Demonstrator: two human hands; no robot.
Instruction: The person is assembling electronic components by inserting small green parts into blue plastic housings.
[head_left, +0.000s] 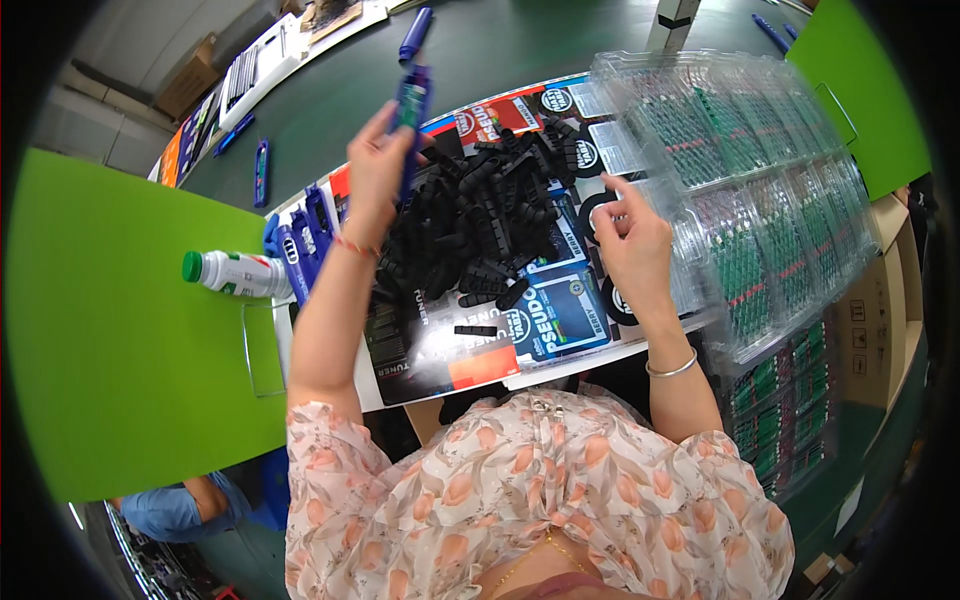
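Note:
My left hand (375, 172) grips a long blue plastic casing (409, 120), raised at the far left edge of the black pile and slightly blurred; a strip of green circuit board shows in it. My right hand (637, 245) is beside the clear trays, index finger stretched out and the other fingers partly bent; I see nothing in it. Between my hands lies a heap of short black ribbed pieces (480, 215), with a single black piece (475, 330) nearer to me. To the right, clear plastic trays (745, 285) hold rows of slim green circuit boards.
Blue casings (305, 240) and a white bottle with a green cap (240, 273) stand left. More blue casings (416, 35) lie farther off on the dark green table. Bright green panels (140, 330) flank both sides. A cardboard box (870, 310) is right; another person (185, 505) sits lower left.

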